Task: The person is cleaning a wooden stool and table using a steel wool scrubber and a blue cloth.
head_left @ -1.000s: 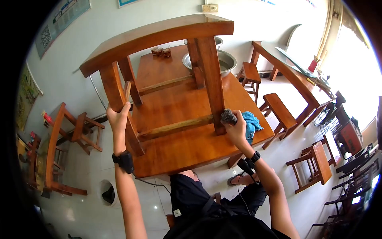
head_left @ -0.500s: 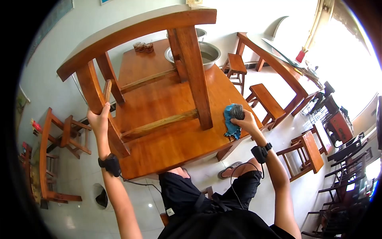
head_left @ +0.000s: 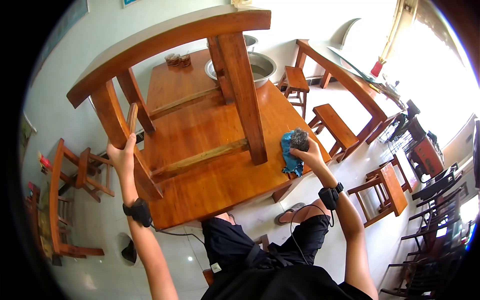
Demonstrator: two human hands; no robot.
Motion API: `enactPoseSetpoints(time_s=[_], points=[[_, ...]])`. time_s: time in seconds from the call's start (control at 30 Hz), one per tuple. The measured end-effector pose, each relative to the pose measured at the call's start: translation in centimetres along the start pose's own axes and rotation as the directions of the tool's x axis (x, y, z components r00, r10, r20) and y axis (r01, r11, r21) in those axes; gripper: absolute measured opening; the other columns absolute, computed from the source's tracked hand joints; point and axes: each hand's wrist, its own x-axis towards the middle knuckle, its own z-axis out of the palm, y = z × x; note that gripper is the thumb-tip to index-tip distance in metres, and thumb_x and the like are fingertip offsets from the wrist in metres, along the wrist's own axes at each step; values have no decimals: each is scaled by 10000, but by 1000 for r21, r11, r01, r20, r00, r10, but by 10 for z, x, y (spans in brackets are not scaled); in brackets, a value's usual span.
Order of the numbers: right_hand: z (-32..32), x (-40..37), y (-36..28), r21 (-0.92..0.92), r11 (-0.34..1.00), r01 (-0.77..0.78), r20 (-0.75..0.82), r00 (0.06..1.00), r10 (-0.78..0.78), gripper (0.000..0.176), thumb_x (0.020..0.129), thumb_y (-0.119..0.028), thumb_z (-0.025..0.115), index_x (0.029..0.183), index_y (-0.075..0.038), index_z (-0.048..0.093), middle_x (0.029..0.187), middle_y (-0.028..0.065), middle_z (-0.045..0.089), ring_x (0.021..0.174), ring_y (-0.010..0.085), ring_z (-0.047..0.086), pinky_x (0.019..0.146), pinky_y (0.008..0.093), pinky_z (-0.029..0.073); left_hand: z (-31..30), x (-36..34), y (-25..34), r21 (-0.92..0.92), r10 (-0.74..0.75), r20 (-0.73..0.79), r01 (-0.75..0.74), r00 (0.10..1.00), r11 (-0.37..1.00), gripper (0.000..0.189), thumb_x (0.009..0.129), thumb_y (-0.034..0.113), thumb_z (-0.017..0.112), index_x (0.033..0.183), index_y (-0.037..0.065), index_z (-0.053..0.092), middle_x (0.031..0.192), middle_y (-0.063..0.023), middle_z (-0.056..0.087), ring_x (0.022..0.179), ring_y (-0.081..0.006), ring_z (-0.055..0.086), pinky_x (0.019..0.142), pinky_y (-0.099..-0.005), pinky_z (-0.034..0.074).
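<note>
A wooden stool stands upright on the wooden table before me. My left hand is wrapped around its near left leg, at the level of the side rung. Near the table's right edge, my right hand grips a grey steel wool scourer between thumb and fingers. Under and beside the scourer lies a crumpled blue cloth on the tabletop. The stool's near right leg rises to the left of the cloth.
A metal basin with liquid sits at the table's far end, partly behind the stool. Small jars stand at the far left corner. Benches and stools line the right, by another table. More wooden furniture is at left.
The view has shifted slightly. My right hand has tilted the scourer up a little beside the cloth. My left hand keeps its hold on the stool leg.
</note>
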Motion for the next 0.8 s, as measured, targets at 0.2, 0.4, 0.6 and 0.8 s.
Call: enactPoseSetpoints(time_s=[0.2,0.4,0.6,0.8], points=[[-2,-4,-11,97,995,1,70,998,-8,721,811,-147,896,1429,6,557,1206,80,705,1065,157,706,963,315,584,-3,0,-7,0,-8,11,8,1000,1000,294,911,116,782,1129,-49,671,1032,-74,725,891,-140,661,822,-308,534],[3,-8,-8,105,994,26,62,998,-32,704,833,-110,872,1443,-10,535,1206,81,698,1108,167,699,976,323,585,-1,1,-7,13,8,-13,-8,1000,1000,282,914,116,780,1118,-46,673,1027,-73,725,886,-147,664,817,-307,534],[9,-3,7,167,981,103,1,995,-105,678,819,57,749,1454,-1,519,1202,88,701,1129,193,706,990,346,578,0,-2,1,4,1,-9,-1,1000,1000,280,914,112,780,1115,-49,671,1021,-68,725,870,-143,660,814,-306,533],[5,-3,-1,525,848,-73,63,997,47,668,828,139,546,1473,-24,486,1168,118,676,1018,257,718,913,385,596,1,-1,0,-14,34,-6,-34,999,999,250,918,102,775,1092,-51,680,1011,-68,725,861,-139,656,802,-305,532]])
